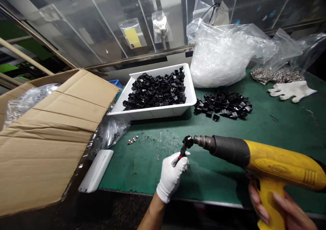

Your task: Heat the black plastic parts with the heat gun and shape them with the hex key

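Note:
My left hand (pixel 170 175), in a white glove, is closed around pliers (pixel 182 151) with dark jaws and a bit of red on the handle. A small black plastic piece (pixel 188 141) sits at the pliers' tip; its exact shape is hard to make out. My bare right hand (pixel 275 203) grips the handle of a yellow heat gun (pixel 282 162). The gun's stepped metal nozzle (pixel 205 142) points left at the black piece, with a very small gap between them. Beyond both hands lies a loose pile of black plastic parts (pixel 224 104) on the green table (pixel 152 169).
A white tray (pixel 152 113) heaped with black parts stands behind. An open cardboard box (pixel 48 131) takes up the left side. Small metal pieces (pixel 132 140) lie nearby. Behind are a plastic bag (pixel 219 57), bagged metal parts (pixel 277 75) and a white glove (pixel 292 90).

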